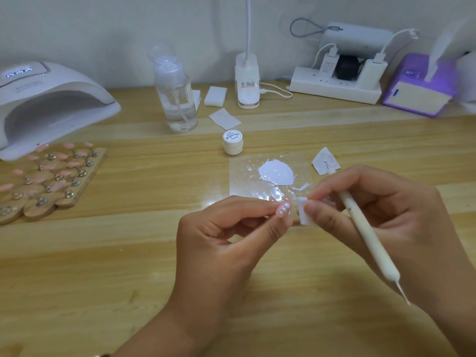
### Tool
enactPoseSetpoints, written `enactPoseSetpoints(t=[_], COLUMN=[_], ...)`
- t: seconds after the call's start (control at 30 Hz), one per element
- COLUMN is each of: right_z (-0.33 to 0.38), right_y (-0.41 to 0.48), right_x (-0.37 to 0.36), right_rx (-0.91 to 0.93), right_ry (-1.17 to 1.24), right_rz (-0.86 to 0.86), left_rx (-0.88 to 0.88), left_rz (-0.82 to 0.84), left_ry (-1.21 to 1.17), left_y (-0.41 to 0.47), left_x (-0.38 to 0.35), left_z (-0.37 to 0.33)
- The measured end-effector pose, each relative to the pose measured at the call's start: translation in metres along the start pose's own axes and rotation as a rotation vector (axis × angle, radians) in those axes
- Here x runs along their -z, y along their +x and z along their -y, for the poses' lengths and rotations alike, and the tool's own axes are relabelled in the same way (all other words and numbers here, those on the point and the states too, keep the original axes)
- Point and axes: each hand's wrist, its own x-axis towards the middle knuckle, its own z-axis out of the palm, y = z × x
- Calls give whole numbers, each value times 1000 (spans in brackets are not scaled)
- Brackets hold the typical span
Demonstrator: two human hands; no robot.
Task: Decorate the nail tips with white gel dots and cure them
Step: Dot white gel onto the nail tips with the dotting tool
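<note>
Counted: one curing lamp [51,104] at upper left, one pump bottle [176,99], one white gel jar [232,142], and one clear sheet [239,181] bearing one white gel smear [277,172]. One wooden rack [64,186] at the left edge held pink tips; the number could not be told. At frame centre, the left hand [226,233] pinched one pink nail tip [282,210] between thumb and forefinger, three white dots facing up. Just right of it, the right hand [386,215] pinched one white pad [305,215] in its fingertips. One dotting pen [365,228] lay gripped across that hand's curled fingers.
</note>
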Motion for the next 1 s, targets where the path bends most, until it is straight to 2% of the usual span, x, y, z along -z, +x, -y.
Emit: enactPoseSetpoints(t=[0.07,0.27,0.37,0.47,0.57,0.77,1.0], right_z=[-2,-23,-35,-39,-41,-40,-38], right_y=[3,17,20,21,20,18,17], right_x=[4,34,45,47,45,41,39], right_rx=[-20,-61,-108,-137,-142,-135,-146], right_ry=[-51,-611,-775,-795,-813,-806,-788], right_rz=[-42,-122,-117,-99,-92,-77,-73], left_rx=[5,-124,-100,-57,-14,-38,-5], left_rz=[-9,-27,-91,-109,-46,89,107], left_ry=[8,119,142,176,232,515,646], left_y=[0,7,17,24,25,28,32], left_x=[1,11,21,27,24,18,20], left_z=[1,0,2,5,9,13,18])
